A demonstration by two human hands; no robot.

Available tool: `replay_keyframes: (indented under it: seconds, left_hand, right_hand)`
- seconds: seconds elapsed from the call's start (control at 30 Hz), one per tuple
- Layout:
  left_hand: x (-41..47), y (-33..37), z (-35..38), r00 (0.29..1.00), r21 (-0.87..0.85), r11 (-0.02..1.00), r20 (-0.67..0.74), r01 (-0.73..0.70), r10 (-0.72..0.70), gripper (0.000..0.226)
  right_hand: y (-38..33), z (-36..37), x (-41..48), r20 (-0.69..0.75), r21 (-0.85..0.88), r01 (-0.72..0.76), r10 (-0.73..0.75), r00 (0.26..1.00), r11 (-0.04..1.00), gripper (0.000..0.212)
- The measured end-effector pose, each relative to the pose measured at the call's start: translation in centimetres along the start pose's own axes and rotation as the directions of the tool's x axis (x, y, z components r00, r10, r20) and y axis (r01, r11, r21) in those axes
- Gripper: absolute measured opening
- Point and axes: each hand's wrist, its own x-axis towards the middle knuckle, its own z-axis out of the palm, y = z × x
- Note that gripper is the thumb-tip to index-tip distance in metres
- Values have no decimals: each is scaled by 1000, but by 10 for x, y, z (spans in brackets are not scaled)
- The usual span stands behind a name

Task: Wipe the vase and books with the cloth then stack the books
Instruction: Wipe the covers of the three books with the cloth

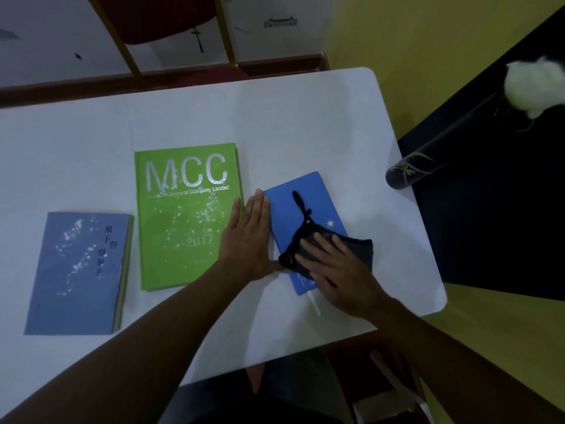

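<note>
Books lie flat in a row on a white desk (305, 117), seen from above. A pale blue book (76, 270) sits at the left and a green book (183, 240) marked "MCC" in the middle, both speckled with white flecks, their long axes running away from the viewer. A small bright blue book (308, 197) at the right tilts slightly, its far end leaning left. The left hand (247, 240) lies open and flat, fingers together, touching that book's left edge. The right hand (339, 270), fingers spread, presses a dark cloth (357, 249) onto its near half, hiding the cover there. A dark vase (428, 157) with white flowers (532, 87) stands at the desk's right edge; its top is blurred and cut off.
</note>
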Motion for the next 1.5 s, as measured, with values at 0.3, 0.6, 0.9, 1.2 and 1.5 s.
replay_keyframes:
  seconds: [0.3,0.6,0.9,1.2,1.5]
  left_hand:
    - [1,0,-3,1000,-44,999,15,-9,10,151]
    - [1,0,-4,999,-27,999,43,-21,22,150]
    - [2,1,-1,999,-33,999,45,-10,12,150]
    - [0,3,-9,997,-9,1000,76,-13,14,149]
    - [-25,-76,-30,981,-296,946,-177,-130,79,104]
  right_hand:
    - [21,-27,110,-145,-156,-163,141,979,974,50]
    - [-5,15,-4,-126,49,-8,14,992,999,47]
    - [34,-22,93,-170,-13,-74,71,983,997,50]
    - [-18,14,25,-252,137,-109,141,958,985,39]
    - [-81,-7,49,-517,483,-180,445,731,857,39]
